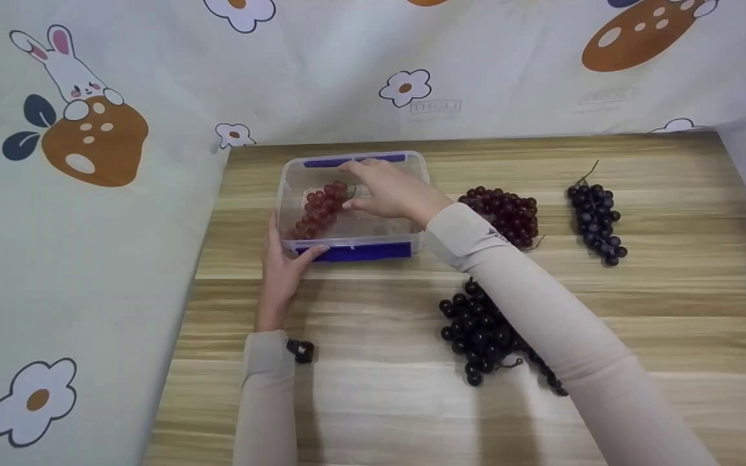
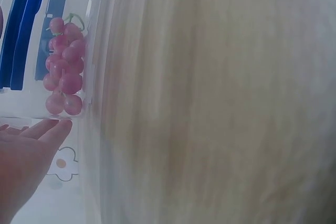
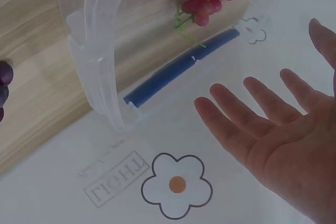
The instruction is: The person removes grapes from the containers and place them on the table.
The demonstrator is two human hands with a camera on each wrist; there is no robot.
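Note:
A clear plastic container (image 1: 383, 228) with blue clips (image 1: 366, 252) stands at the back left of the wooden table, open at the top. Inside it a bunch of red grapes (image 1: 318, 210) leans along the left side. My left hand (image 1: 282, 268) rests against the container's front left corner, thumb at the front rim, straight fingers (image 2: 50, 132) along the end wall. Over the container is my right hand (image 1: 392, 189), palm down, near the grapes' stem end. In the right wrist view its fingers (image 3: 231, 121) are spread and hold nothing.
Right of the container lies a dark red grape bunch (image 1: 509, 213), partly behind my right sleeve (image 1: 541, 310). A black bunch (image 1: 596, 223) lies farther right. Nearer, more black grapes (image 1: 476, 330) lie partly under the right forearm. A patterned white sheet (image 1: 321, 77) rises behind the table.

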